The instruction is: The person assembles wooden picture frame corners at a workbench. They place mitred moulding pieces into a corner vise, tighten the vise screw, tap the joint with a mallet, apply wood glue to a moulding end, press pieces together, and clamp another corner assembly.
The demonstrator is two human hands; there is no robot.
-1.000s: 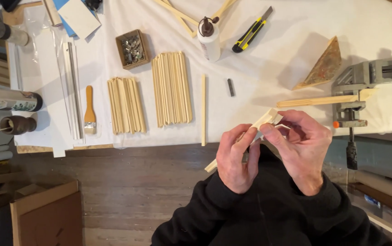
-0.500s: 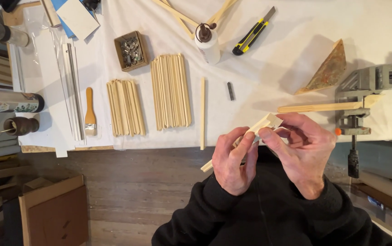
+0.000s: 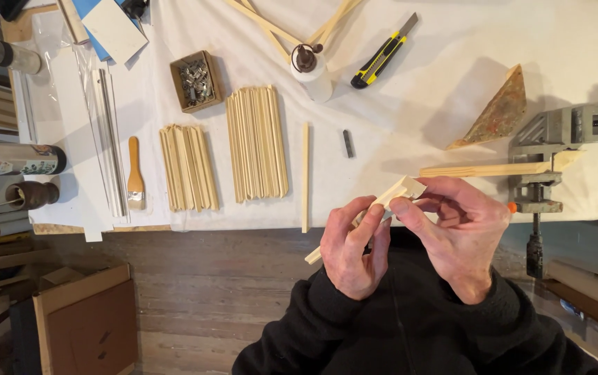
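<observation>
bare cloth (image 3: 417, 104) lies open between glue bottle (image 3: 310, 69) and vise (image 3: 556, 139).

White-covered workbench (image 3: 452, 62) with two bundles of wooden sticks (image 3: 257, 142), glue bottle (image 3: 310, 71), utility knife (image 3: 382, 54), perhaps clips in a small box (image 3: 194, 81).

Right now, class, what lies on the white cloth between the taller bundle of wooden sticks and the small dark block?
In the head view, a single wooden stick lies between the taller bundle and the small dark block, apart from both.

middle of the wood strip (image 3: 396, 194) hidden under fingers, crossed sticks (image 3: 292, 24) cut off at top edge, box contents (image 3: 196, 82) too small to tell
</observation>
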